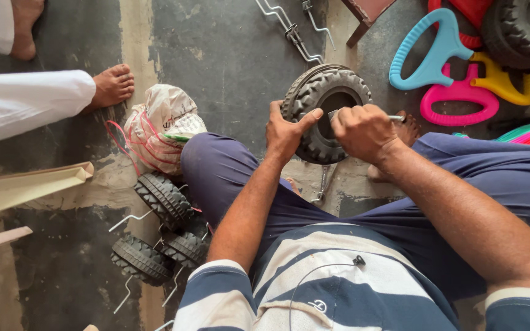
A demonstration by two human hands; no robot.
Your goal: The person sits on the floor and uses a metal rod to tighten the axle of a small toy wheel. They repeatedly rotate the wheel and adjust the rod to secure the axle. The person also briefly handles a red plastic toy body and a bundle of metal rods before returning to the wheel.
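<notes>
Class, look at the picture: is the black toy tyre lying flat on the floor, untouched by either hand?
No: the black tyre stands on edge, the left hand grips its tread, and the right hand holds a thin metal tool at its hub.

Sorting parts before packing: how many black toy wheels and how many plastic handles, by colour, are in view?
Black wheels: 5, one in the left hand and right hand, at; three on the floor; one top right
Blue handle: 1
Pink handle: 1
Yellow handle: 1
Total: 8

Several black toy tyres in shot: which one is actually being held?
The large tyre standing upright between the knees: left hand grips its rim, right hand works a thin metal tool at its hub. The smaller wheels lie untouched on the floor by the left leg.
</notes>
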